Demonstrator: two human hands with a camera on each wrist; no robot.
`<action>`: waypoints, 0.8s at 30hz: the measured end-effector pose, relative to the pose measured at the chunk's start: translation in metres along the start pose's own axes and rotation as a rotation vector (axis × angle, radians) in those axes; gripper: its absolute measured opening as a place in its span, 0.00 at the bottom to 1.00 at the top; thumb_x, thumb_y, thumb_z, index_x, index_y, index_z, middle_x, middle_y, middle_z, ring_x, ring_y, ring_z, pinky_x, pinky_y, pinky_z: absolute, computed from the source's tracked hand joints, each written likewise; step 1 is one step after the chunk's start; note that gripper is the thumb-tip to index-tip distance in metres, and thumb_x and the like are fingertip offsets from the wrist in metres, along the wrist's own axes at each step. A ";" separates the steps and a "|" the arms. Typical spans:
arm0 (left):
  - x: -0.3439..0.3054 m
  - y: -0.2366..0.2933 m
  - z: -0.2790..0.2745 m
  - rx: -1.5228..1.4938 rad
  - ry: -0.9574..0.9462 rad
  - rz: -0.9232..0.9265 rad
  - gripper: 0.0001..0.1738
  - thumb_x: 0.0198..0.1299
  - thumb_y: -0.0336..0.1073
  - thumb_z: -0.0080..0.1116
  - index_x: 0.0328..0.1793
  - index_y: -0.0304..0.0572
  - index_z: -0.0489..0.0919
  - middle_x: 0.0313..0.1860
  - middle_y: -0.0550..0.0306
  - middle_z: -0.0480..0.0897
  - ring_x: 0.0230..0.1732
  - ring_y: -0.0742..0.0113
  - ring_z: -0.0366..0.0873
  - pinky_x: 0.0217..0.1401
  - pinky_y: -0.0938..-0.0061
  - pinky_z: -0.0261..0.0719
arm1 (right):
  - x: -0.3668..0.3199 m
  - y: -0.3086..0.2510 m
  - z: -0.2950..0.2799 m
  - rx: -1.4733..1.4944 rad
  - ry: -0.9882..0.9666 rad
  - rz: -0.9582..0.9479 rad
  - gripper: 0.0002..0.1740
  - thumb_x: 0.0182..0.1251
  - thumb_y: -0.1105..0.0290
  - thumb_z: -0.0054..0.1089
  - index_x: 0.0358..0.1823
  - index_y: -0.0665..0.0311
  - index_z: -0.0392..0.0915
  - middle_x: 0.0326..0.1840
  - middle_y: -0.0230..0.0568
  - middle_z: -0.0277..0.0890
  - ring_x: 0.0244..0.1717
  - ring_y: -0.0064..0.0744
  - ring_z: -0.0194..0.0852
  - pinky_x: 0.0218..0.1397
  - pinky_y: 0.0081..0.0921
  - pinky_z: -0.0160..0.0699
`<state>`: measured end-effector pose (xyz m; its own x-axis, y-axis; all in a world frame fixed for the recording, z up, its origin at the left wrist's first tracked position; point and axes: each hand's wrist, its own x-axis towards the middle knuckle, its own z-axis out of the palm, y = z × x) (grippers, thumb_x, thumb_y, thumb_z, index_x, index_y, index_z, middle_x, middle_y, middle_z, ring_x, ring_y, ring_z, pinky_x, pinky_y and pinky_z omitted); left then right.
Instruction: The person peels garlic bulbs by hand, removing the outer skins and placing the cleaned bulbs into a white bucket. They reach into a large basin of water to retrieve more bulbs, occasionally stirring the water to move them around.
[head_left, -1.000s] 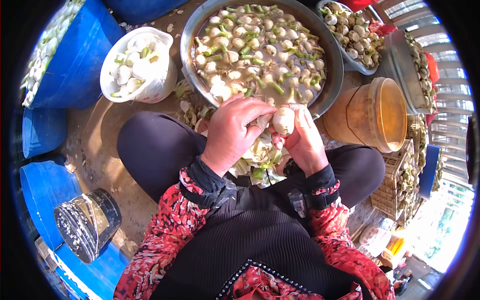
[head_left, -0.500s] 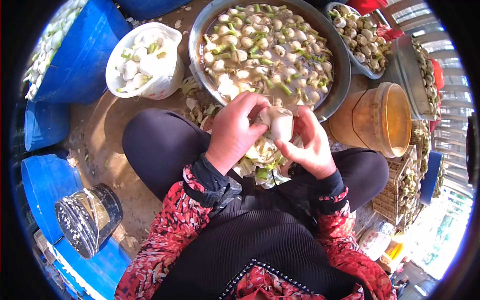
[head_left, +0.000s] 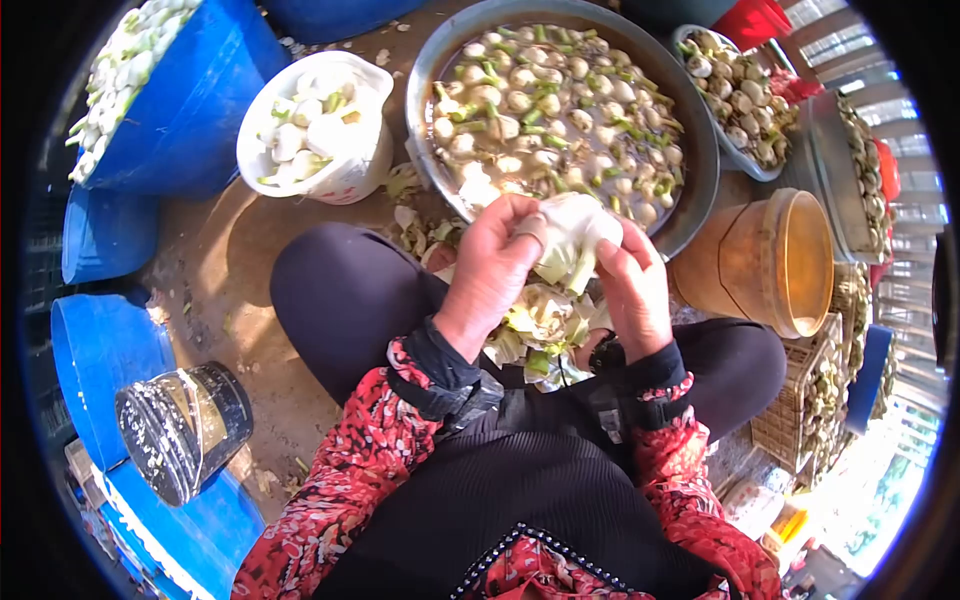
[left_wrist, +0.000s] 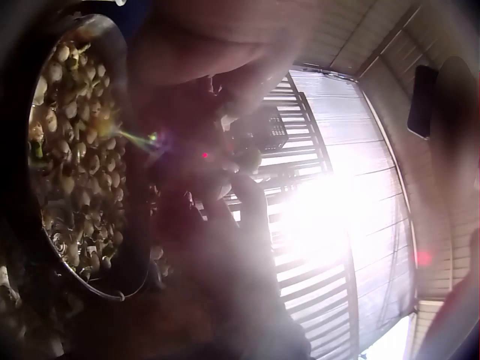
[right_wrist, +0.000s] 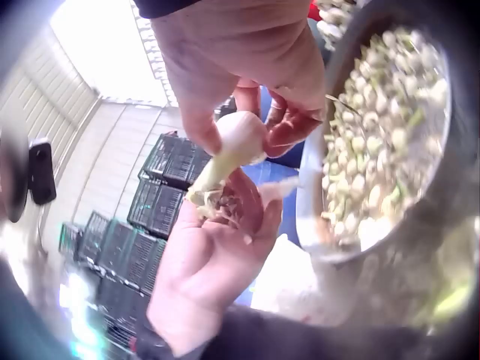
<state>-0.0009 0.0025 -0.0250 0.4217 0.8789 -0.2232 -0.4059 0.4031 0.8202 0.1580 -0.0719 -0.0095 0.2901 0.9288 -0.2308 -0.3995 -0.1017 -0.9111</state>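
Observation:
A white garlic bulb [head_left: 582,225] with a short pale-green stem is between the two hands, in front of the wide basin. My right hand [head_left: 637,285] pinches the bulb from the right, thumb on its near side. At its left side my left hand [head_left: 485,270] grips with thumb and curled fingers. In the right wrist view, the right hand [right_wrist: 247,52] holds the bulb from above, while the left hand [right_wrist: 214,262] is below at the stem, with papery skin shreds [right_wrist: 223,204] among its fingers. The left wrist view is dark and glary.
A metal basin [head_left: 708,190] holds trimmed garlic in murky water. Peeled bulbs fill a white bucket [head_left: 345,165] at the left. Peelings [head_left: 540,325] lie between the legs. An orange-brown bucket [head_left: 725,250] stands right, a smeared black bucket [head_left: 225,415] left, near blue tubs [head_left: 215,105].
The bulb has turned in the hands: its stem now points down toward the lap, and it looks whiter. The right fingers, spread half a second ago, have closed on it again. The head view has shifted slightly.

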 end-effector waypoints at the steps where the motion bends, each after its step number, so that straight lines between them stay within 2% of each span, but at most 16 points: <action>1: 0.001 0.004 -0.001 -0.060 -0.006 -0.023 0.07 0.69 0.27 0.56 0.51 0.33 0.79 0.41 0.64 0.83 0.43 0.79 0.79 0.47 0.84 0.76 | 0.001 0.002 0.003 0.150 0.028 0.017 0.24 0.73 0.64 0.59 0.64 0.72 0.73 0.56 0.40 0.79 0.54 0.30 0.78 0.58 0.25 0.76; 2: 0.003 0.007 -0.003 0.039 0.071 0.041 0.12 0.73 0.35 0.53 0.55 0.35 0.78 0.44 0.60 0.83 0.40 0.76 0.80 0.47 0.81 0.78 | 0.002 0.005 -0.004 0.287 -0.004 0.048 0.24 0.75 0.62 0.58 0.65 0.71 0.72 0.56 0.42 0.79 0.54 0.34 0.78 0.56 0.26 0.77; 5: 0.011 0.014 -0.014 0.112 0.231 0.227 0.12 0.74 0.37 0.53 0.54 0.35 0.77 0.45 0.58 0.84 0.44 0.74 0.83 0.48 0.79 0.80 | 0.013 0.013 -0.029 0.573 0.018 0.158 0.25 0.77 0.57 0.54 0.65 0.68 0.71 0.55 0.48 0.79 0.52 0.41 0.80 0.51 0.28 0.80; 6: 0.011 0.009 -0.020 0.330 0.187 0.273 0.12 0.75 0.36 0.53 0.54 0.35 0.77 0.46 0.57 0.84 0.44 0.73 0.83 0.49 0.76 0.81 | 0.018 0.018 -0.033 0.458 0.140 0.197 0.24 0.78 0.56 0.54 0.65 0.67 0.72 0.53 0.45 0.80 0.46 0.36 0.81 0.47 0.25 0.80; 7: 0.011 0.007 -0.018 0.597 0.159 0.228 0.10 0.70 0.34 0.57 0.53 0.36 0.78 0.45 0.53 0.86 0.43 0.65 0.85 0.49 0.72 0.81 | 0.026 0.022 -0.037 0.454 0.136 0.201 0.24 0.78 0.56 0.54 0.65 0.67 0.72 0.53 0.45 0.80 0.46 0.36 0.81 0.47 0.25 0.80; 9: -0.004 0.014 -0.010 1.079 -0.099 0.181 0.11 0.64 0.33 0.61 0.51 0.39 0.80 0.43 0.47 0.86 0.42 0.53 0.86 0.48 0.66 0.82 | 0.048 0.026 -0.040 0.069 0.161 0.315 0.25 0.78 0.55 0.55 0.64 0.68 0.72 0.49 0.42 0.81 0.42 0.30 0.82 0.45 0.21 0.79; 10: -0.009 0.006 -0.013 1.168 -0.185 0.138 0.13 0.61 0.34 0.63 0.50 0.40 0.80 0.43 0.46 0.85 0.43 0.49 0.85 0.48 0.62 0.82 | 0.056 0.014 -0.021 -0.122 0.105 0.314 0.25 0.77 0.56 0.56 0.62 0.70 0.73 0.47 0.41 0.82 0.41 0.25 0.82 0.46 0.18 0.79; 11: -0.012 -0.001 -0.017 1.259 -0.267 0.091 0.14 0.58 0.36 0.65 0.49 0.41 0.81 0.43 0.45 0.85 0.43 0.45 0.84 0.48 0.58 0.81 | 0.061 0.005 0.002 -0.129 0.140 0.261 0.26 0.76 0.57 0.58 0.61 0.73 0.73 0.49 0.43 0.82 0.46 0.27 0.84 0.48 0.19 0.80; 12: -0.013 0.004 -0.015 1.417 -0.365 0.038 0.16 0.58 0.39 0.66 0.49 0.41 0.81 0.42 0.48 0.85 0.43 0.45 0.84 0.47 0.56 0.80 | 0.069 -0.006 0.025 -0.059 0.015 0.178 0.26 0.76 0.57 0.58 0.62 0.74 0.72 0.49 0.44 0.82 0.48 0.29 0.84 0.49 0.20 0.80; 13: -0.016 -0.003 -0.021 1.389 -0.336 0.205 0.15 0.58 0.40 0.66 0.49 0.41 0.82 0.40 0.49 0.84 0.43 0.46 0.83 0.49 0.57 0.80 | 0.077 -0.017 0.043 0.012 -0.105 0.095 0.27 0.76 0.58 0.59 0.63 0.75 0.71 0.50 0.44 0.82 0.50 0.30 0.85 0.50 0.21 0.81; 15: -0.010 -0.003 -0.019 1.408 -0.260 0.275 0.13 0.58 0.37 0.65 0.48 0.42 0.82 0.38 0.49 0.84 0.42 0.46 0.83 0.50 0.57 0.78 | 0.085 -0.040 0.074 -0.038 -0.219 -0.052 0.28 0.77 0.59 0.58 0.65 0.77 0.70 0.52 0.45 0.82 0.53 0.33 0.85 0.51 0.22 0.82; 17: -0.010 0.003 -0.017 1.411 -0.216 0.267 0.12 0.59 0.36 0.64 0.48 0.42 0.82 0.37 0.50 0.84 0.42 0.46 0.83 0.49 0.56 0.78 | 0.103 -0.035 0.062 -0.131 -0.156 -0.066 0.25 0.78 0.59 0.56 0.64 0.73 0.72 0.50 0.43 0.84 0.51 0.32 0.85 0.50 0.22 0.82; 19: -0.010 0.001 -0.019 1.407 -0.169 0.251 0.11 0.59 0.35 0.63 0.48 0.43 0.82 0.36 0.50 0.84 0.41 0.46 0.82 0.49 0.56 0.78 | 0.121 -0.007 0.025 -0.587 0.035 0.016 0.23 0.77 0.57 0.58 0.62 0.67 0.76 0.45 0.46 0.85 0.48 0.28 0.86 0.49 0.23 0.81; 21: -0.010 -0.008 -0.022 1.432 -0.256 0.255 0.11 0.59 0.33 0.62 0.48 0.44 0.82 0.36 0.51 0.83 0.40 0.47 0.82 0.49 0.56 0.77 | 0.139 0.046 -0.027 -0.966 -0.032 0.182 0.23 0.72 0.54 0.62 0.58 0.64 0.79 0.42 0.51 0.86 0.46 0.34 0.86 0.50 0.30 0.81; 23: -0.010 -0.009 -0.022 1.460 -0.286 0.254 0.11 0.60 0.33 0.61 0.49 0.45 0.82 0.36 0.51 0.84 0.40 0.48 0.82 0.52 0.54 0.75 | 0.142 0.086 -0.050 -1.170 -0.261 0.236 0.28 0.64 0.50 0.67 0.55 0.65 0.80 0.45 0.56 0.85 0.48 0.46 0.85 0.54 0.39 0.80; 24: -0.009 -0.006 -0.019 1.480 -0.227 0.258 0.10 0.60 0.35 0.62 0.48 0.46 0.82 0.36 0.52 0.84 0.40 0.48 0.82 0.54 0.52 0.74 | 0.145 0.104 -0.054 -1.163 -0.259 0.240 0.28 0.64 0.50 0.67 0.55 0.65 0.80 0.45 0.56 0.85 0.48 0.46 0.85 0.54 0.39 0.80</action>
<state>-0.0179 -0.0033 -0.0375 0.6363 0.7710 -0.0253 0.6101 -0.4829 0.6281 0.2051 0.0329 -0.1561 0.0804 0.8725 -0.4820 0.6379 -0.4166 -0.6477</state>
